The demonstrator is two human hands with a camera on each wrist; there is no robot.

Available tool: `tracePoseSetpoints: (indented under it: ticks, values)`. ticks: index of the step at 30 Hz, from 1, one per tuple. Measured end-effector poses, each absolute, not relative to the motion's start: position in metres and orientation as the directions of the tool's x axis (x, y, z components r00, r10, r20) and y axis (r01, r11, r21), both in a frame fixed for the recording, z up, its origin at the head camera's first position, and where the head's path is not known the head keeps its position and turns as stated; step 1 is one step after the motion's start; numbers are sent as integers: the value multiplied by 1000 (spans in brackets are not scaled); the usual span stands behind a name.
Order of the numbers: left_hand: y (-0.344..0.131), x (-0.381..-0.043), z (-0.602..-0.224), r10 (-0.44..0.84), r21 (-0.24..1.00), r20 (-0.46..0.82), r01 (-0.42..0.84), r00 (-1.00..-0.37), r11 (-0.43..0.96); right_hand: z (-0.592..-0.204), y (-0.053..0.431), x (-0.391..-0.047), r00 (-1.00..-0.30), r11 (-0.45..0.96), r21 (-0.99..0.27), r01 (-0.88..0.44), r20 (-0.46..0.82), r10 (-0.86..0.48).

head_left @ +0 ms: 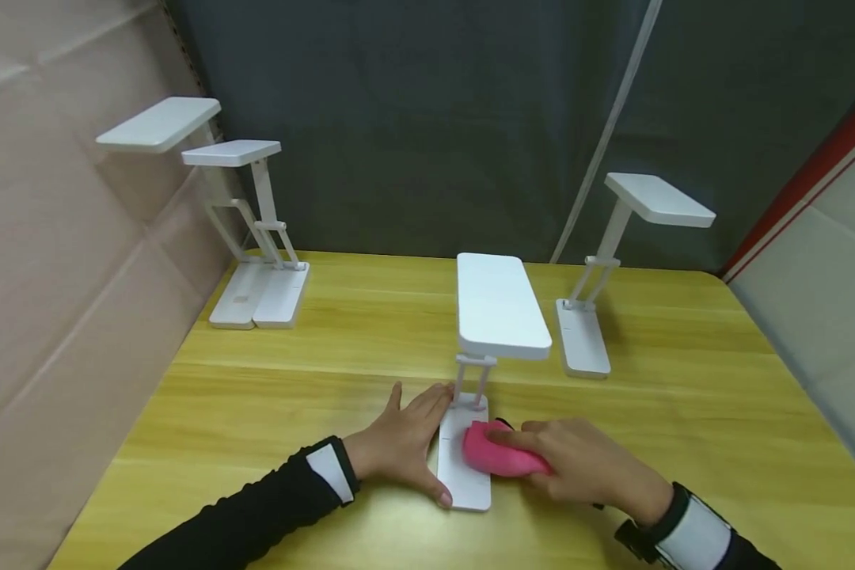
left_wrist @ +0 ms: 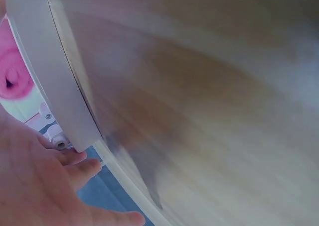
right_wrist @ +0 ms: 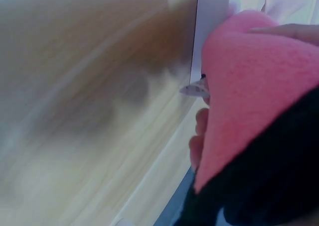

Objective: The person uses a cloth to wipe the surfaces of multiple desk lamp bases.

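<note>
The lamp (head_left: 502, 305) is standing on the desk (head_left: 292, 412). The left grip (head_left: 406, 450), spread apart, is touching the left edge of the base (head_left: 465, 487), probably bracing it against sliding while the right grip (head_left: 587, 463) is clasping the cloth (head_left: 502, 457) over it. Three other lamps (head_left: 160, 125) are standing farther back, perhaps leaving room.

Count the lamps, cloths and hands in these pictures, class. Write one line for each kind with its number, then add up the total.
White lamps: 4
Pink cloth: 1
Hands, the left hand and the right hand: 2
Total: 7
</note>
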State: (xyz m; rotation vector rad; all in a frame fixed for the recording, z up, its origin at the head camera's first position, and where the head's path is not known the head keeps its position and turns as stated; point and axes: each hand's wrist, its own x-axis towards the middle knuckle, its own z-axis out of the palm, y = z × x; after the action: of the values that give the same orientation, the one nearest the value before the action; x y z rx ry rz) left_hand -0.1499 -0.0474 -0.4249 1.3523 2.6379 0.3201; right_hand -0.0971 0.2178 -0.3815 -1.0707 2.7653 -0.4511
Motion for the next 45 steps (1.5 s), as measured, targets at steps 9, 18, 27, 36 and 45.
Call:
tracePoseSetpoints:
  ticks: [9, 18, 27, 36, 45]
  values:
    - [-49, -150, -423, 813, 267, -45, 778, -580, 569, -382, 224, -78, -645, 584, -584, -563, -131, -753]
    - [-49, -147, -424, 808, 264, -80, 769, -584, 582, -376, 226, -76, -564, 515, -630, -581, -143, -813]
    - [-53, -142, -424, 816, 151, -60, 803, -575, 577, -367, 197, -104, -763, 731, -244, -637, 62, -644]
    - [-55, -143, -427, 802, 194, -33, 783, -597, 591, -395, 171, -99, -725, 750, 7, -661, 251, -641]
    - [-53, -143, -425, 799, 203, -48, 777, -600, 596, -388, 168, -82, -701, 712, 31, -702, 144, -698]
